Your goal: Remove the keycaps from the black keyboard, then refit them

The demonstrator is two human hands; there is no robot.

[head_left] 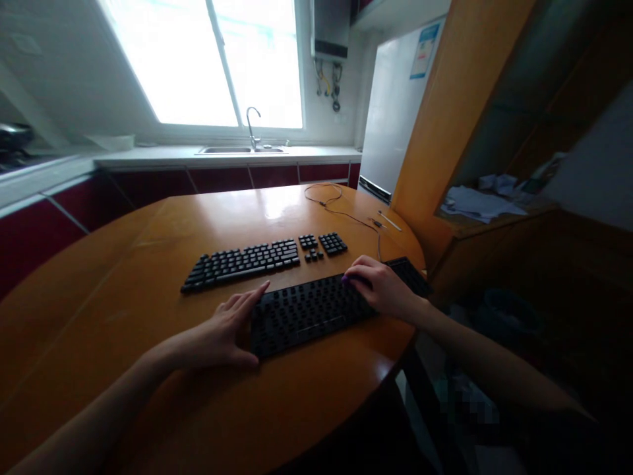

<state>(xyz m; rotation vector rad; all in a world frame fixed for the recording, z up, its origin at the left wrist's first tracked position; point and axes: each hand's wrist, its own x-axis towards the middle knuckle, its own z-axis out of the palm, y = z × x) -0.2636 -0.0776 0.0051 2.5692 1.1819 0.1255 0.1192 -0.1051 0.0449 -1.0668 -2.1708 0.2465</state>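
Note:
A black keyboard base (301, 313) without its keycaps lies at a slant near the table's front right edge. My left hand (225, 333) grips its left end, thumb at the near corner and outstretched fingers at the far corner. Over the base's right part, my right hand (378, 284) is closed on a small purple object (345, 280); its kind is mostly hidden by the fingers. Behind the base, loose black keycaps (247, 258) stand laid out in keyboard order, with a separate number-pad block (333, 243) to their right.
A thin cable (349, 214) runs from the base to a loop at the table's far side. A slim white stick (390, 220) lies near the cable's plug (376, 223). The wooden table (99, 297) has a rounded right edge, with a cabinet (448, 231) close beyond it.

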